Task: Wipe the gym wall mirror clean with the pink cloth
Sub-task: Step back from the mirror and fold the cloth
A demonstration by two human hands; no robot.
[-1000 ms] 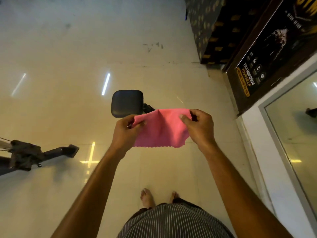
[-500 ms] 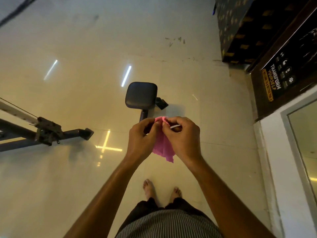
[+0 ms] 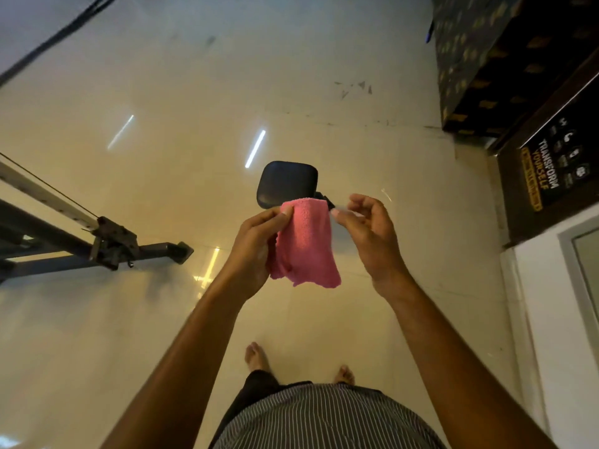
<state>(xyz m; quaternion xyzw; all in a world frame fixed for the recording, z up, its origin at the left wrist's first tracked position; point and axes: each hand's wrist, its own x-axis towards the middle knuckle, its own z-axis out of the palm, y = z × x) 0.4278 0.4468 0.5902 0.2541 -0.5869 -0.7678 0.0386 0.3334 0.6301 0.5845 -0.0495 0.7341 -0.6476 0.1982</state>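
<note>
The pink cloth hangs folded in front of me, above the tiled floor. My left hand pinches it at its upper left corner, thumb on top. My right hand hovers just right of the cloth's top edge, fingers curled and loosely apart, with nothing visibly gripped. A narrow strip of the wall mirror in its grey frame shows at the far right edge, an arm's length from my right hand.
A black padded seat on a post stands just beyond the cloth. A gym machine's metal frame juts in from the left. A dark poster panel and a black patterned block line the right wall. My bare feet stand below.
The cloth was held spread between both hands, then folded together. It now hangs from my left hand alone, and my right hand has moved off to the right.
</note>
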